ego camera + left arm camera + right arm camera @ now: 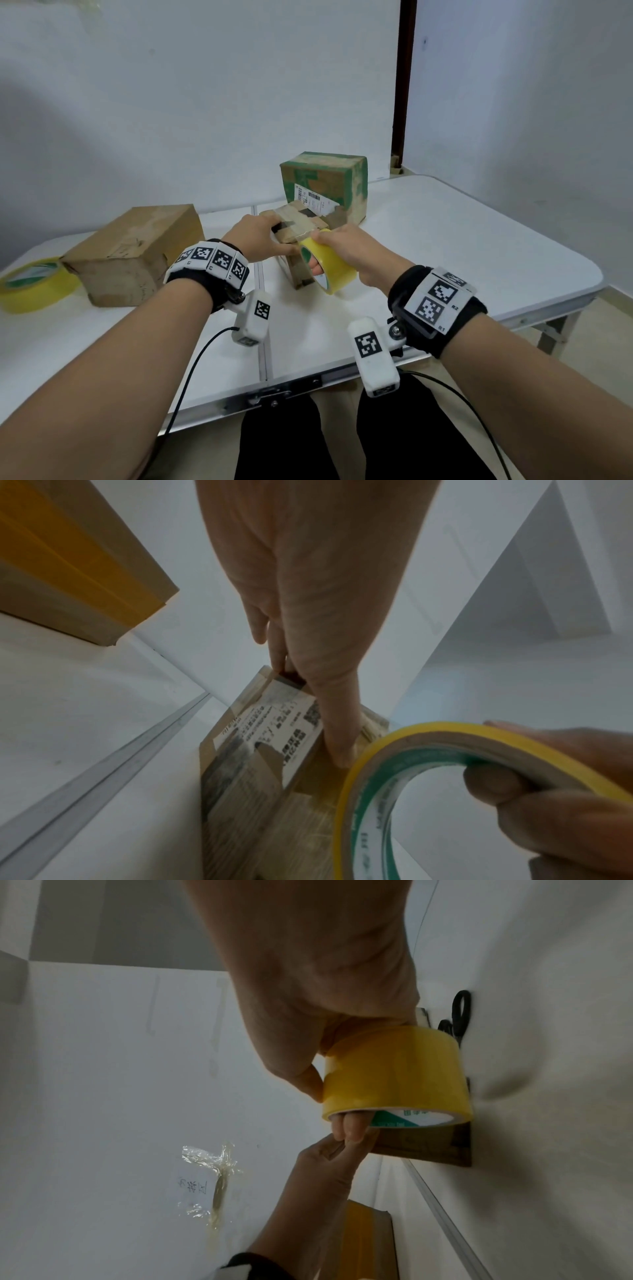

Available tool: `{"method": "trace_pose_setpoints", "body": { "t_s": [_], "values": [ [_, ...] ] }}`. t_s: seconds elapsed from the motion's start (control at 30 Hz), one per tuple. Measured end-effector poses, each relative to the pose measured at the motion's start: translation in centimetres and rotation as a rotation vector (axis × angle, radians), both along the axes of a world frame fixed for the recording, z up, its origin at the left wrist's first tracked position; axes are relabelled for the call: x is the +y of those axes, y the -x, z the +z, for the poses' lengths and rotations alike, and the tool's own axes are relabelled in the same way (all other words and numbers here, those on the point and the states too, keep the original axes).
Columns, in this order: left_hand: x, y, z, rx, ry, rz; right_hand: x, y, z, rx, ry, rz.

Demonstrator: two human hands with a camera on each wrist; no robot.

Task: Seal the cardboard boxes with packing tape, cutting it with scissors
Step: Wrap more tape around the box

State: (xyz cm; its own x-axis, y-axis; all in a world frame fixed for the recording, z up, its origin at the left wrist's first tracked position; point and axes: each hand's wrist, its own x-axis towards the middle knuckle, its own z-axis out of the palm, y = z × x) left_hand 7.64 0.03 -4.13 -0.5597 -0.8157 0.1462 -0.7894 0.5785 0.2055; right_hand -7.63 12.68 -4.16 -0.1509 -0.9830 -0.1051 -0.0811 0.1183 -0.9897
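Left hand (259,233) clasps the small box (306,224) with its unreadable shipping label (274,725); right hand (349,247) grips the yellow tape roll (334,270) through its core.

The room has plain white walls (171,102). In the corner a dark brown vertical strip (406,85) runs down to the level of the table. A white folding table (445,246) with rounded corners stands close to them. A narrow seam (262,308) divides its top in two halves, and a metal latch (274,395) sits under the near edge. One grey metal leg (551,335) shows at the right, above a pale beige floor (613,318). The light is soft and even.
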Motion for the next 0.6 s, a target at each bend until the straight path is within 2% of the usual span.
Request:
{"method": "trace_pose_setpoints", "body": {
  "t_s": [0.4,0.5,0.6],
  "values": [
    [0.7,-0.1,-0.7,0.081,-0.024,-0.012,-0.3,0.2,-1.6,-0.137,-0.076,-0.013],
    [1.0,-0.5,-0.8,0.155,-0.149,-0.002,-0.9,0.7,-1.4,-0.133,-0.093,0.001],
    [0.7,-0.9,-0.2,0.327,-0.328,0.054,-1.3,1.3,-0.8,-0.104,-0.120,0.005]
  ]
}}
